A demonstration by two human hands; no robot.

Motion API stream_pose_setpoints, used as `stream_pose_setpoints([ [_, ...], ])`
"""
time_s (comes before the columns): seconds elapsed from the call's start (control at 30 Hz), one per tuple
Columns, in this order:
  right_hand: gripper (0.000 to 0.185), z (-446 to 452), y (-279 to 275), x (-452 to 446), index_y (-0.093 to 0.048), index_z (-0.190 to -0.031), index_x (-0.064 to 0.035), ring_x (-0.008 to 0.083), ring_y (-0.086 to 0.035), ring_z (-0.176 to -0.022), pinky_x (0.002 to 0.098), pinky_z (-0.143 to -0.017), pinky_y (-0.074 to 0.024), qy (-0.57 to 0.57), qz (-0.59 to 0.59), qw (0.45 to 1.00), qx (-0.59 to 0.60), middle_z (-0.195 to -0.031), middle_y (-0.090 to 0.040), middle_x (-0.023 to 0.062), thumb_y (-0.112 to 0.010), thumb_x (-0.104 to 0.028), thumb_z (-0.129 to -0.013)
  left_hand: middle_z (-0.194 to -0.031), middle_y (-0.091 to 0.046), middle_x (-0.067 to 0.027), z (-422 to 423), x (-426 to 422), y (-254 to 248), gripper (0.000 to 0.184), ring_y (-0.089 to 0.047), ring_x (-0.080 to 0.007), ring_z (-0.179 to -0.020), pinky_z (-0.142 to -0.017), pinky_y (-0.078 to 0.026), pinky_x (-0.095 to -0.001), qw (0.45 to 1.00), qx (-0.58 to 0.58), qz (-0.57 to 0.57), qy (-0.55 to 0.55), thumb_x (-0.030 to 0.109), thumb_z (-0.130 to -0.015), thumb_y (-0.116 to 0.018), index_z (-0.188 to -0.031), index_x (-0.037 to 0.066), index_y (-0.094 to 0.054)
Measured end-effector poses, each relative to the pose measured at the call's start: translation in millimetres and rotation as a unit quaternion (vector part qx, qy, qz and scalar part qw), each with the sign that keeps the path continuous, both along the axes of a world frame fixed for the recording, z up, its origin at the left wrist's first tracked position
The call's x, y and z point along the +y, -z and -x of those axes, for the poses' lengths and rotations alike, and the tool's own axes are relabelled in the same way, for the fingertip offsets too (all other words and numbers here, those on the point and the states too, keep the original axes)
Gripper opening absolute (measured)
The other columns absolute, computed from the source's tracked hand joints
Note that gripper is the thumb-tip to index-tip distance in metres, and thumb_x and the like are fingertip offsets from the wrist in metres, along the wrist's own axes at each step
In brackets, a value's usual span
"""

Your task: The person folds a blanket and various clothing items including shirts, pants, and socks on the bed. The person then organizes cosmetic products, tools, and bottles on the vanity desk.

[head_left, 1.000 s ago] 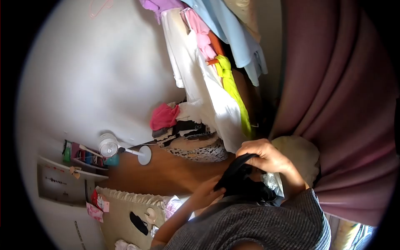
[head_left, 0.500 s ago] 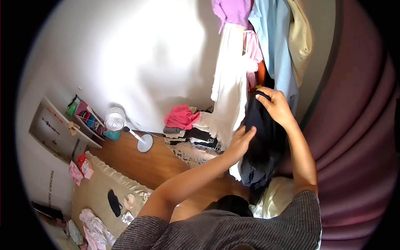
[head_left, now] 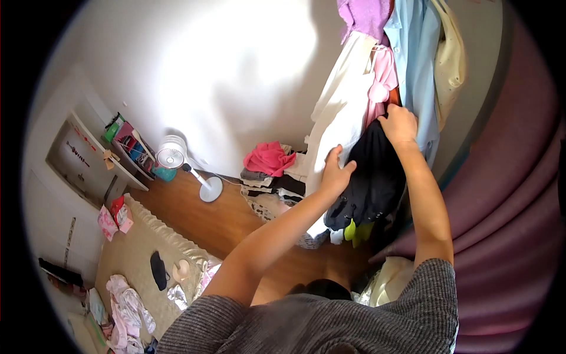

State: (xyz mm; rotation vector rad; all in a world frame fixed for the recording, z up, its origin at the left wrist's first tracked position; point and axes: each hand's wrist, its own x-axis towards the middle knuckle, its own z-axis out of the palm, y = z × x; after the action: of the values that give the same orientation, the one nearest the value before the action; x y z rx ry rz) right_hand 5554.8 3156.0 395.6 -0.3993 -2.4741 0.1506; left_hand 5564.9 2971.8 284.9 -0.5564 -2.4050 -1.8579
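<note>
A black garment (head_left: 374,171) hangs down in front of me, its kind unclear among the folds. My right hand (head_left: 401,125) is closed on its top edge, with the fingertips partly hidden. At the garment's left side is my left hand (head_left: 338,174), thumb and fingers apart, between the black cloth and a long white garment (head_left: 339,118). Just above my right hand hangs a pink garment (head_left: 383,76). A light blue shirt (head_left: 420,71) hangs behind and to the right. Some yellow-green cloth (head_left: 351,230) shows below the black hem.
Purple cloth (head_left: 357,17) and a cream garment (head_left: 451,65) hang higher up. Folded clothes topped by a pink-red cloth (head_left: 268,159) lie by the wall. A white fan (head_left: 210,189) stands on the wooden floor. Dark red curtain-like fabric (head_left: 501,236) fills the right; a bed (head_left: 132,253) is lower left.
My left hand has loosened from the black garment, its thumb and fingers now apart. The black garment hangs wider, and yellow-green cloth has come into sight beneath it. The view has shifted slightly.
</note>
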Motion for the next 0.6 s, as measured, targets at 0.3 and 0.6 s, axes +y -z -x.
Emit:
stream_pose_setpoints([
  [0.3, 0.022, -17, 72, 34, -0.056, -0.098, -0.0090, 0.0408, -0.058, -0.075, 0.0461, -0.066, -0.0454, -0.082, 0.152, 0.974, 0.149, -0.077, -0.062, 0.0199, -0.053, -0.028, -0.086, -0.111, -0.056, -0.0071, -118, -152, 81, 0.040, -0.053, -0.0128, -0.100, -0.087, -0.042, -0.0269, 0.896, -0.236, 0.038, 0.375, 0.015, -0.088, -0.056, -0.124, 0.003, -0.045],
  [0.6, 0.046, -74, 190, -18, -0.040, -0.125, -0.0037, 0.0315, -0.055, -0.098, 0.0372, -0.085, -0.0423, -0.174, 0.335, 0.909, 0.175, -0.107, -0.056, 0.0197, -0.057, -0.011, -0.083, -0.104, -0.059, -0.0130, -249, -343, 202, 0.034, -0.058, -0.0193, -0.096, -0.083, -0.046, -0.0292, 0.910, -0.405, 0.082, -0.037, 0.014, -0.084, -0.058, -0.112, -0.004, -0.052],
])
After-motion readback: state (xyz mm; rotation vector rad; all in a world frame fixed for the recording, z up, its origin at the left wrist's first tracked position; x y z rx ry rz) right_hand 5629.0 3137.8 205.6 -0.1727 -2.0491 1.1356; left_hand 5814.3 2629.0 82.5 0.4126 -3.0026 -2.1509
